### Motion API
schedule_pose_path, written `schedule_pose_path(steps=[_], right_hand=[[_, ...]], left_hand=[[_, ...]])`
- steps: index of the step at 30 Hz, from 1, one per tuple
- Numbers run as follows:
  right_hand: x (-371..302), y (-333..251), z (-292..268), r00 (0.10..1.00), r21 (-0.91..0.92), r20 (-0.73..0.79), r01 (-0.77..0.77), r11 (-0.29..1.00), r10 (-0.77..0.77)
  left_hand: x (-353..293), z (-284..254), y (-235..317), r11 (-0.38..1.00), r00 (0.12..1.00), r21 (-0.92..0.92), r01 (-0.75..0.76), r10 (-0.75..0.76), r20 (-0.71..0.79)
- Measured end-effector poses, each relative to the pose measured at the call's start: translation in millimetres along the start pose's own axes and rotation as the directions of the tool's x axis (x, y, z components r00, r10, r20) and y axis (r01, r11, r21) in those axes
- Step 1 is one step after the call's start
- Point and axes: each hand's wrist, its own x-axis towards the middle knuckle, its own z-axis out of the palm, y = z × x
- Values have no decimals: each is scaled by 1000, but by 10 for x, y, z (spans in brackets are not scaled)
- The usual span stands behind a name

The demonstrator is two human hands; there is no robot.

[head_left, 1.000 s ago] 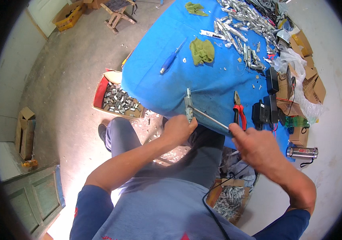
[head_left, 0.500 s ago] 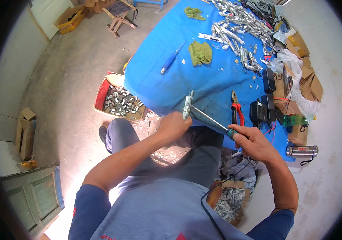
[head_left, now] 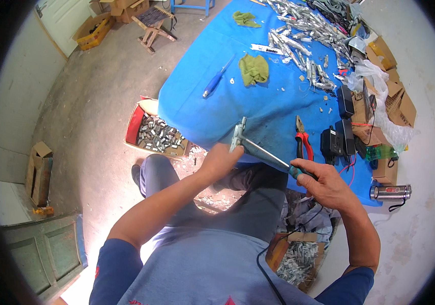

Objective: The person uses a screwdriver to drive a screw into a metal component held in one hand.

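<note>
My left hand (head_left: 221, 161) is closed around the lower end of a narrow silver-grey metal piece (head_left: 237, 134), which stands up from the fingers over the near edge of the blue-covered table (head_left: 192, 107). My right hand (head_left: 325, 184) grips the teal-and-black handle of a screwdriver (head_left: 267, 152). Its steel shaft slants up to the left, and the tip meets the side of the metal piece. Whether the tip is inside it I cannot tell. Beyond my right hand lie red-and-black pliers (head_left: 304, 140). A blue-handled screwdriver (head_left: 214, 83) rests farther left on the cloth.
Many similar metal pieces (head_left: 298, 43) are heaped at the far right, near green cloths (head_left: 253, 69). Black power adapters (head_left: 331, 142) and a metal flask (head_left: 390, 192) line the right edge. A red-sided box (head_left: 132, 124) of small parts sits below the table's left edge.
The whole view has shifted slightly. My hands, the screwdriver and the metal piece keep nearly the same pose, with the tip still against the piece.
</note>
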Motion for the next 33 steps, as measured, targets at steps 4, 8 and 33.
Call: schedule_pose_path(steps=[4,8,33], right_hand=[[2,86,-6,988,-152,-82,118,981,-131],[-11,-6,-20,981,-198,-81,155,968,-174],[262,-812,-295,971,-571,132,238,786,-198]], left_hand=[[-91,-21,179,989,1000,145,-3,6,-15],[-102,-41,205,981,1000,193,19,-16,-19],[-39,132,54,971,990,231,-57,85,-116]])
